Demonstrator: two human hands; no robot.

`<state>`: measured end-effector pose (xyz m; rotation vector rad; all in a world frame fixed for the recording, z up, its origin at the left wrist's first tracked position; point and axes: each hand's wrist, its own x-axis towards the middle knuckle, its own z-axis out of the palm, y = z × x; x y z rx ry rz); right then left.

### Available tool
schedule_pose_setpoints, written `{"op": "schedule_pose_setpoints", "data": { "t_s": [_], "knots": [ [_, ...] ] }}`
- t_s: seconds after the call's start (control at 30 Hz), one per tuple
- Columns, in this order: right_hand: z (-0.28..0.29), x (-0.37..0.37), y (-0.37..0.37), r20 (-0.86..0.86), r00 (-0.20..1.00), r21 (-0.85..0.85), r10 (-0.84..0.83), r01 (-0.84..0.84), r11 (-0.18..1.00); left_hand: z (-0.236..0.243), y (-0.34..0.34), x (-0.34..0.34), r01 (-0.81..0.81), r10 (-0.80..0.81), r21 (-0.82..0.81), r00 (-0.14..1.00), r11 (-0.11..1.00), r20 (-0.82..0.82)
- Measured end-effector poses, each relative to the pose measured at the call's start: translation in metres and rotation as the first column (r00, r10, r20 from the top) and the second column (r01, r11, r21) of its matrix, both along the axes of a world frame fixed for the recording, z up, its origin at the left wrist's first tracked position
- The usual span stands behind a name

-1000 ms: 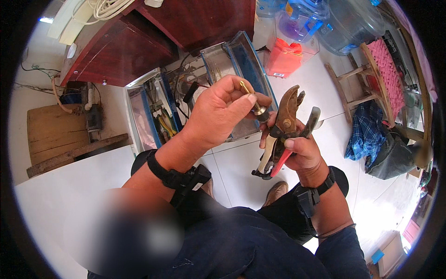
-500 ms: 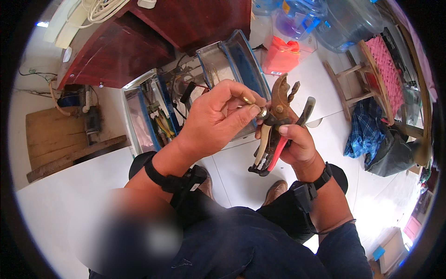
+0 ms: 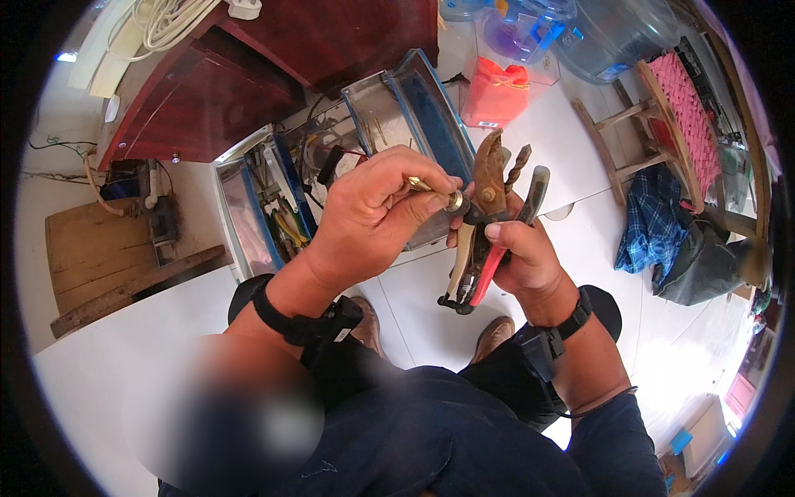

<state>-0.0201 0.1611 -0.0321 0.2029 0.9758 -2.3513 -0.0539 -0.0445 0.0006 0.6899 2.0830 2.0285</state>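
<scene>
The left hand [image 3: 368, 215] was pinching a small metal piece [image 3: 456, 201] between thumb and forefinger, its brass-coloured tip poking up past the fingers and its silvery collar right beside the tools in the other hand. The right hand [image 3: 523, 255] had its fingers wrapped round a bunch of tools, the thumb pressed down near the top of a red handle. Chief among them were worn shears [image 3: 489, 189], their rusty curved blade pointing away from the person and their red and cream handles slanting back toward the lap. A twisted drill bit [image 3: 517, 166] stuck up just beside that blade, and next to it leaned a dark tool with a rounded grey end [image 3: 537, 192]; how the hidden fingers held these two I couldn't tell. All of it was held up in the air above the white tiled floor [image 3: 431, 286], between the person's knees and an open toolbox [image 3: 447, 120] with blue-edged trays. Yellow-handled pliers [image 3: 287, 230] lay among other tools in its left tray. A dark red cabinet [image 3: 331, 41] stood behind the box, a red bag [image 3: 497, 95] sat near its right side, and farther right was a wooden stool with a pink woven seat [image 3: 683, 124].
</scene>
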Motion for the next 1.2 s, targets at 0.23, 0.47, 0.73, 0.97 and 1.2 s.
{"op": "schedule_pose_setpoints", "data": {
  "t_s": [0.23,0.47,0.73,0.97,1.2],
  "knots": [
    [0.003,-0.002,0.005,0.000,1.000,0.031,0.008,-0.008,0.999,0.001,-0.001,-0.001,-0.018,0.019,-0.038,1.000,0.999,0.025],
    [0.004,-0.002,0.006,-0.021,1.000,0.028,0.022,-0.022,0.999,0.001,-0.008,-0.003,-0.021,0.019,-0.138,1.000,0.990,-0.019],
    [0.003,-0.004,0.006,0.002,1.000,-0.037,0.008,-0.008,0.999,0.002,-0.010,-0.005,-0.016,0.008,-0.163,0.999,0.986,-0.051],
    [0.007,-0.005,0.004,-0.010,1.000,-0.006,-0.013,0.013,1.000,0.005,-0.011,-0.005,-0.021,0.005,-0.202,0.997,0.979,-0.076],
    [0.003,-0.005,0.004,-0.073,0.997,-0.027,-0.035,0.034,0.999,0.009,-0.010,0.000,-0.131,0.133,-0.038,0.990,0.991,0.042]
  ]
}}
